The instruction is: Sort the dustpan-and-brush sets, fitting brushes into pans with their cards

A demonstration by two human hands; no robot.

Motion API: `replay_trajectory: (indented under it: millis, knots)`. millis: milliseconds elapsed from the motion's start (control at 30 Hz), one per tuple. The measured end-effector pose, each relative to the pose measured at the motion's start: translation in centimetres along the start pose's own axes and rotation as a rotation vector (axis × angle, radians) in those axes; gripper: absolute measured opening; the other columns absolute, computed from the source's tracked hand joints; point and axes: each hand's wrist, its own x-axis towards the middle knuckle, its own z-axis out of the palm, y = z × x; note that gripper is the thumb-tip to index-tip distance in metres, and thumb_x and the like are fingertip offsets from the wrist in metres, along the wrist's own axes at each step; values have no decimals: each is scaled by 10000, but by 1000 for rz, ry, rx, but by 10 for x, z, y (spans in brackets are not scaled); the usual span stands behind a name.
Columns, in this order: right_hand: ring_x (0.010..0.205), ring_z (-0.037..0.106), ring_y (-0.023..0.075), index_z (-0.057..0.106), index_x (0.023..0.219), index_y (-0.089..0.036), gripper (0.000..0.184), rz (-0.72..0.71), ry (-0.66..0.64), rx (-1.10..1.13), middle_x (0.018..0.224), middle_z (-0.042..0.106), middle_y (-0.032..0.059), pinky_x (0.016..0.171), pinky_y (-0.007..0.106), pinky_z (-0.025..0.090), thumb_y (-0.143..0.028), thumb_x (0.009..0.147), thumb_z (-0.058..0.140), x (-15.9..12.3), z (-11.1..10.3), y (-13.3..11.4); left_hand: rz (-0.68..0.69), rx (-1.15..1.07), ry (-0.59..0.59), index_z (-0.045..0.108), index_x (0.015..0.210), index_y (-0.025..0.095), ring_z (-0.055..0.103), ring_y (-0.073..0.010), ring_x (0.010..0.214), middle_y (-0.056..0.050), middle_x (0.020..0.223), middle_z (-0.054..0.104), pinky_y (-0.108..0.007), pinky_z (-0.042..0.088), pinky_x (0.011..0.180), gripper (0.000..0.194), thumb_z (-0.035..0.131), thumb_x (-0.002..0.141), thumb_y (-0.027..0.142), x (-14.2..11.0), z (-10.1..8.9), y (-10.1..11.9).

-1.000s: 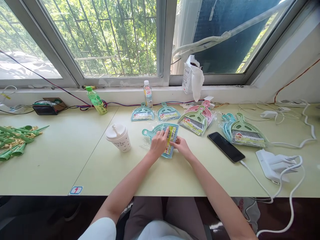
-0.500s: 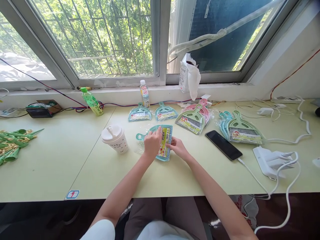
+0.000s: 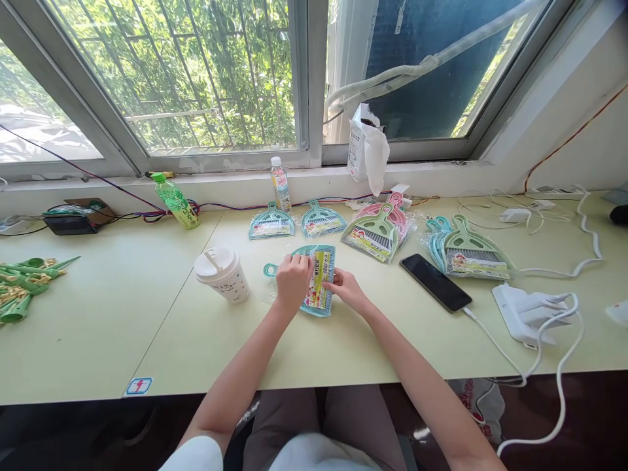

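A blue dustpan and brush set (image 3: 318, 291) in a clear wrapper with a yellow label lies on the table in front of me, its handle toward the left. My left hand (image 3: 293, 281) is closed over its middle near the handle, and its curled fingertips are partly hidden. At the brush end, my right hand (image 3: 347, 290) pinches the edge of the set between thumb and fingers. A white lidded paper cup (image 3: 226, 278) stands just left of my left hand.
Behind lie two blue sets (image 3: 271, 222) and a pile of green and pink ones (image 3: 375, 232); more sets (image 3: 473, 252) lie at right. A phone (image 3: 436, 282) and a white power strip (image 3: 524, 314) with cables are nearby. Green pieces (image 3: 29, 281) lie far left.
My left hand's fingers have curled in more over the set. The right hand keeps its pinch on the edge. The whole view has shifted slightly.
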Motion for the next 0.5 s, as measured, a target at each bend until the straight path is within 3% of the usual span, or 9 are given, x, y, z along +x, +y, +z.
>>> replay_trajectory:
  millis: [200, 367, 500]
  knots:
    - [761, 668, 208, 638, 929, -170, 389, 7, 9, 3, 874, 705, 53, 683, 360, 560, -372, 618, 756, -1, 0, -2, 2, 9, 15, 624, 740, 175, 542, -199, 732, -75, 677, 589, -283, 362, 567, 383, 329, 955, 291, 1, 3, -1]
    - [750, 670, 205, 635, 935, -172, 389, 6, -5, -1, 847, 709, 44, 660, 344, 554, -376, 624, 749, -1, 0, -2, 80, -56, -5, 591, 1074, 195, 564, -184, 799, -67, 802, 615, -266, 406, 610, 286, 338, 941, 198, -2, 14, -2]
    - [725, 667, 197, 630, 911, -167, 379, 9, -15, -4, 806, 708, 36, 624, 317, 541, -378, 621, 750, -1, 0, -1, 172, -39, -77, 576, 1088, 190, 560, -193, 831, -75, 822, 597, -258, 405, 594, 291, 379, 892, 103, -4, 21, -2]
